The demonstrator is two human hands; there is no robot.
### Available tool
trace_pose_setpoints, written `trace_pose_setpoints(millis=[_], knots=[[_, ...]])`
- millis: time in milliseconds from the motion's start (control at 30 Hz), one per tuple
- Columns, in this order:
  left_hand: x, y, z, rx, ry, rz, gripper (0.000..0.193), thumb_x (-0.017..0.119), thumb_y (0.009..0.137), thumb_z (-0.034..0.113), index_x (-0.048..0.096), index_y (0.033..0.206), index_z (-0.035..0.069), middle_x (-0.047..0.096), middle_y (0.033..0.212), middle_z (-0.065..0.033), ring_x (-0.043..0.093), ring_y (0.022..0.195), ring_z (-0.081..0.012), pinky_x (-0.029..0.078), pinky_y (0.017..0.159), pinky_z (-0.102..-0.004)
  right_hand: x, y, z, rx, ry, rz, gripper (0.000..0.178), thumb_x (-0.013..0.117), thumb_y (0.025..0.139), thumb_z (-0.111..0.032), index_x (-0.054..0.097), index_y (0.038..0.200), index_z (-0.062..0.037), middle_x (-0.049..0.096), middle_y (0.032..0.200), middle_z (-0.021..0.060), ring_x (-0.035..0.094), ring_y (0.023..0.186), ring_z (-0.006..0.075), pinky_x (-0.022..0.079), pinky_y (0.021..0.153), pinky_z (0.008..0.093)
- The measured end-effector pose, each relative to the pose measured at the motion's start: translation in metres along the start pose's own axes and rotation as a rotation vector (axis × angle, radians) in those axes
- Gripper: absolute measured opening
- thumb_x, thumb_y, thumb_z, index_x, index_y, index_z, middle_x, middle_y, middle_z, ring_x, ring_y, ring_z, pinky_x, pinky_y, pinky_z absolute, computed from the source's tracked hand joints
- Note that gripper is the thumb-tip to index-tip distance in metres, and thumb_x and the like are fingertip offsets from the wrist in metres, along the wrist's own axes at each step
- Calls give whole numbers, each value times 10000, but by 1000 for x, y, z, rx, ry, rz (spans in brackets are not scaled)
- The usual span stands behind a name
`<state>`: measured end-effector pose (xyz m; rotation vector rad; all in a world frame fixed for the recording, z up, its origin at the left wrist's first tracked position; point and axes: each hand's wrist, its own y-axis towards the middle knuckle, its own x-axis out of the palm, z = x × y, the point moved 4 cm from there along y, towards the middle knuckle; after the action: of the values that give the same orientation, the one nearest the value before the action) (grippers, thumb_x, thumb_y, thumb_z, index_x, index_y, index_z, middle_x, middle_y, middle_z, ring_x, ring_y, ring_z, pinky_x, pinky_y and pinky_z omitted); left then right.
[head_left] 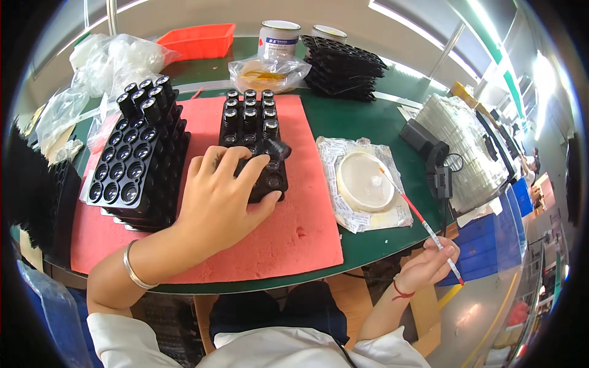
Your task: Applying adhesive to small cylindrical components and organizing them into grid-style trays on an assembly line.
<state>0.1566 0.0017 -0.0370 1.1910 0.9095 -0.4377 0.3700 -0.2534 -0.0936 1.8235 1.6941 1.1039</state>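
My left hand (216, 190) reaches over a black moulded tray (270, 184), its fingers bent and its thumb apart from them. A motion-smeared black cylinder (279, 148) is tilted beside the index fingertip; whether they touch is unclear. Upright black cylinders with shiny tops (250, 115) fill the tray's far rows. In my right hand (427, 265) is a slim red-and-white paintbrush (423, 224), pinched near its rear end. Its orange tip lies over a round white dish (367, 182), which sits on a paper-wrapped pad (338, 214).
Left of my hand, stacked black trays (132, 214) carry several cylinders. Both tray groups rest on a pink foam mat (294, 245). Behind stand a red bin (196, 42), a paint can (279, 40), plastic bags (116, 58) and more black trays (340, 67). A black device (429, 147) stands right.
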Motion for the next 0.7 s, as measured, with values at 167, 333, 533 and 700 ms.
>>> trace_pose_setpoints(millis=[167,333,533,700], knots=[[4,2,-1,36,-22,-1,435,666,694,229,543,1092,106,505,1050,-72,464,940,-269,374,795,-385,-1,-4,4,40,-8,1,291,368,952,-234,462,800,-5,443,691,66,412,626,123,344,592,246],[3,7,4,112,-15,52,364,665,690,208,550,1017,94,511,998,-55,475,914,-247,383,754,-362,7,-15,18,162,112,-17,286,387,954,-274,466,827,-30,433,734,39,401,666,106,324,609,236],[14,24,30,206,-193,-22,310,660,683,111,581,979,67,536,990,-69,505,893,-271,423,801,-355,17,-16,19,149,121,4,251,381,950,-226,465,854,-10,489,740,65,414,624,118,356,594,242],[48,70,58,319,232,-308,278,656,672,238,613,876,54,537,937,-79,516,863,-261,452,735,-357,8,-16,26,126,147,19,252,377,952,-232,461,859,-13,501,747,68,418,614,119,355,582,239]])
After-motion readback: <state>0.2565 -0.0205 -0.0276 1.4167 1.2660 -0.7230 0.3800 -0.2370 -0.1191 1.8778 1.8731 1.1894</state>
